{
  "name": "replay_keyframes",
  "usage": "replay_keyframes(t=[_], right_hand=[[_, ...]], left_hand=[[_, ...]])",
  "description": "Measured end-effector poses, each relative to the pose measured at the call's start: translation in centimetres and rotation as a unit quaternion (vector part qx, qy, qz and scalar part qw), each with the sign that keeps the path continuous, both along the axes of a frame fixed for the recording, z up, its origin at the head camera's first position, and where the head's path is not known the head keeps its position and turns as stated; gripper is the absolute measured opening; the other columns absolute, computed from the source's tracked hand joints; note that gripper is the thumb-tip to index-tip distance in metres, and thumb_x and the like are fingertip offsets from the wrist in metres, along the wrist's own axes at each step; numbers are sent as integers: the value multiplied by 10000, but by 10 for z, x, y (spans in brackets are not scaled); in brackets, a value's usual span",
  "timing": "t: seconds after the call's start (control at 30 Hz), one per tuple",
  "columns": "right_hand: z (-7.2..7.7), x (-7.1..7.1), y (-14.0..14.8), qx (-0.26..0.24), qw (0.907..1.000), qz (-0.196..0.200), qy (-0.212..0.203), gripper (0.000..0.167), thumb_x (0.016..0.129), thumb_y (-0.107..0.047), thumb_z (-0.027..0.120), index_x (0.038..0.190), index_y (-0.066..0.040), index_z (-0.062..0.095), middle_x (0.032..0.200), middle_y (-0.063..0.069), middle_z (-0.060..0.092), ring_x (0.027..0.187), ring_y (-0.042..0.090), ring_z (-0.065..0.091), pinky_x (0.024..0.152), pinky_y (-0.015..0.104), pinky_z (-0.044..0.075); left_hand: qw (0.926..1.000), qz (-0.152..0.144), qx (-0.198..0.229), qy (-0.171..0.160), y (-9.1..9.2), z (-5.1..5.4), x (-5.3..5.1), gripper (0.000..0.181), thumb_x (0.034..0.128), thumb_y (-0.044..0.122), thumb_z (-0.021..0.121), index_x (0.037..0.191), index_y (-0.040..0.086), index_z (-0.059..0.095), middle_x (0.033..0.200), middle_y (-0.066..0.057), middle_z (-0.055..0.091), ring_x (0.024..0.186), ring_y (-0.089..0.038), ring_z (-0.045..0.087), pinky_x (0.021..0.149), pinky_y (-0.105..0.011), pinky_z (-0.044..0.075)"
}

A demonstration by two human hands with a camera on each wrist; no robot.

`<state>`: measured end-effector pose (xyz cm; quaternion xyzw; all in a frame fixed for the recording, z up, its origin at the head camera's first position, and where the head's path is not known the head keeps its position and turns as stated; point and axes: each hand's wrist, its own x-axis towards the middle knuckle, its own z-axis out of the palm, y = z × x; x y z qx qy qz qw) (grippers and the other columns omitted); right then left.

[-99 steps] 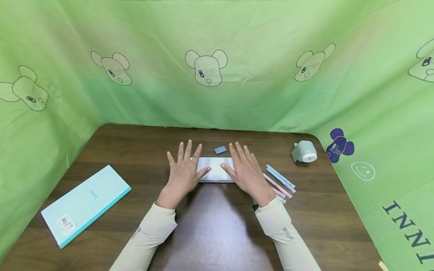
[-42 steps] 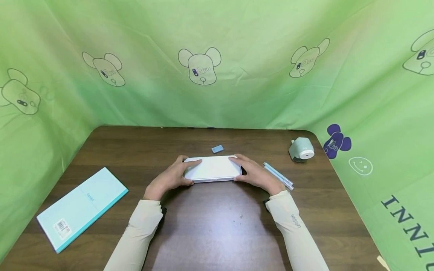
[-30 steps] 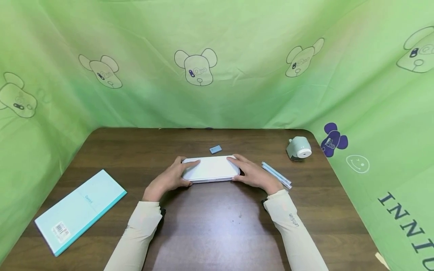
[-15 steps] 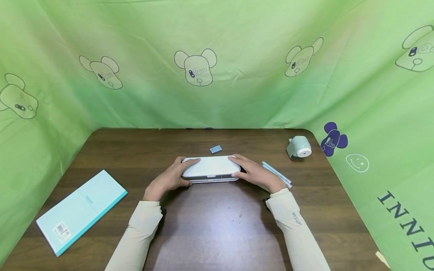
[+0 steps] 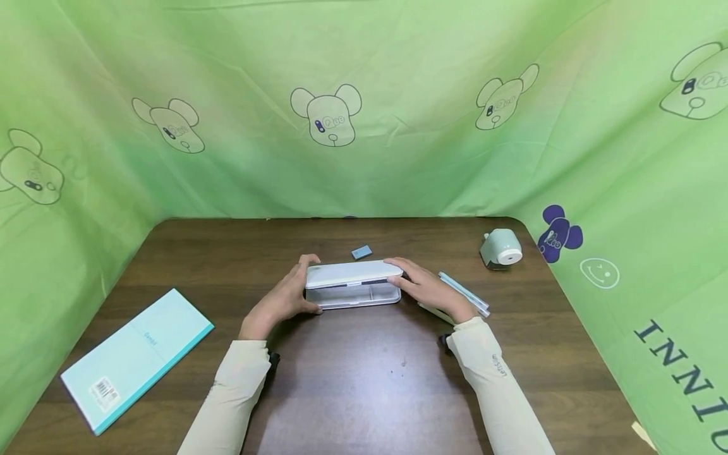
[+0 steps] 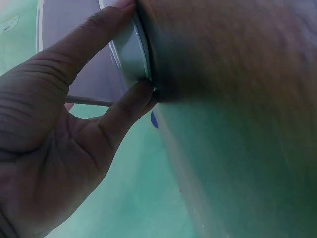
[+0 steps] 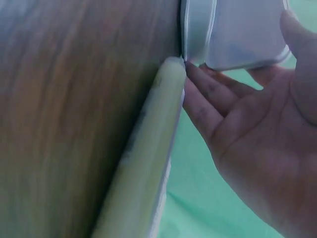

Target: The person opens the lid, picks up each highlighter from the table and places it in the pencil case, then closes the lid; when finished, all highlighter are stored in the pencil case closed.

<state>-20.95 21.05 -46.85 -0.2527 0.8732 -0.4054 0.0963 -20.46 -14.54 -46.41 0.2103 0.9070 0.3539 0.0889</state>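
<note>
A white case (image 5: 344,299) lies lengthwise in front of the person, its lid (image 5: 349,273) raised at the front, showing a pale interior with a divider. Around its left end curls the left hand (image 5: 279,304), thumb at the front corner, fingers at the back. The right hand (image 5: 431,292) pinches the lid's right end, thumb at the front edge. In the left wrist view, the hand (image 6: 59,134) spans the end of the case (image 6: 130,57). The right wrist view has the hand (image 7: 262,139) at the tilted lid (image 7: 245,34) and the base (image 7: 199,32).
A pale blue notebook (image 5: 136,360) lies left on the brown table (image 5: 352,392). Behind the case is a blue eraser (image 5: 361,252). A green-grey sharpener (image 5: 502,248) stands back right. Blue pens (image 5: 465,294) and a yellow-green pen (image 7: 143,158) lie by the right hand.
Both hands have gone from lying flat over the case to gripping its ends. The lid has risen at the front, and the left fingers have lifted off its top.
</note>
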Motion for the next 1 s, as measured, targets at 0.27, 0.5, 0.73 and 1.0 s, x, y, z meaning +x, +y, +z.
replay_keyframes(t=[0.27,0.5,0.73,1.0], right_hand=[[-29,-17,-5,-115,9973,-688,231,585,1147,-550,461,1565,-148,535,1524,109,608,1433,310,540,1190,517,402],[-31,-18,-19,146,9859,-1525,673,636,1146,-629,313,1415,-112,566,1394,179,662,1318,401,619,1072,612,475],[-61,-39,-9,165,9828,-1746,579,594,1124,-684,263,1353,-230,569,1320,111,691,1295,353,641,1076,609,490],[-63,-63,-17,571,9697,-2317,529,687,1080,-768,180,1142,-192,550,1174,191,687,1117,450,686,896,637,525]], left_hand=[[9996,219,150,86,-11,-38,-20,1105,719,203,1056,1482,201,257,1405,-230,561,1120,-315,610,966,-501,520],[9993,280,105,232,-15,-62,-33,1181,692,235,1072,1504,181,217,1323,-241,615,1166,-336,632,968,-530,527],[9991,410,19,43,2,-5,-1,1170,746,120,1028,1546,77,175,1436,-382,541,1284,-447,591,1032,-573,506],[9988,432,134,-188,8,15,7,1412,753,34,1006,1672,99,-64,1508,-394,507,1360,-483,565,1115,-606,460]])
